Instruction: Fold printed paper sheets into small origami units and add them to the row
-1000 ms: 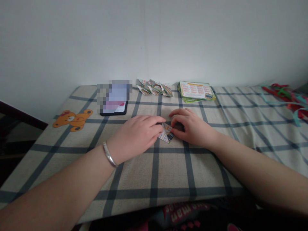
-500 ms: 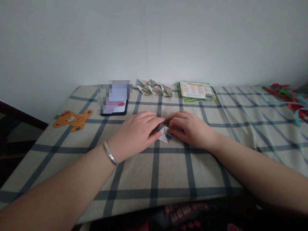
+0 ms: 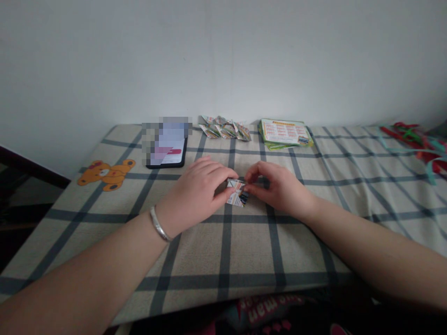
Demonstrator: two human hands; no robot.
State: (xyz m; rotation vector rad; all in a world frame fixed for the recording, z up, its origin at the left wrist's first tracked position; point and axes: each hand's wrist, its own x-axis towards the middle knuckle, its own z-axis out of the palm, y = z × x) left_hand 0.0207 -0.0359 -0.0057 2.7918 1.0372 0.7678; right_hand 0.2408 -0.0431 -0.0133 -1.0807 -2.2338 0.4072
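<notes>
A small folded piece of printed paper (image 3: 237, 197) lies low over the checked cloth, between my two hands. My left hand (image 3: 204, 188), with a silver bangle at the wrist, pinches its left upper edge between thumb and fingers. On the other side, my right hand (image 3: 274, 186) has thumb and forefinger closed at the paper's upper right corner. The fingertips cover parts of the paper's edges. Several folded paper pieces (image 3: 225, 129) of similar print sit in a cluster beyond my hands.
A stack of printed sheets (image 3: 284, 131) lies at the back, near the wall. To the left are a phone (image 3: 169, 158), partly blurred out, and a bear cutout (image 3: 106, 174). Red, green and teal ribbons (image 3: 415, 139) lie at the far right of the checked tablecloth (image 3: 195, 265).
The paper's upper part now lies flatter, with more of its printed face showing. My right fingers have drawn slightly back from my left, leaving a small gap between the hands.
</notes>
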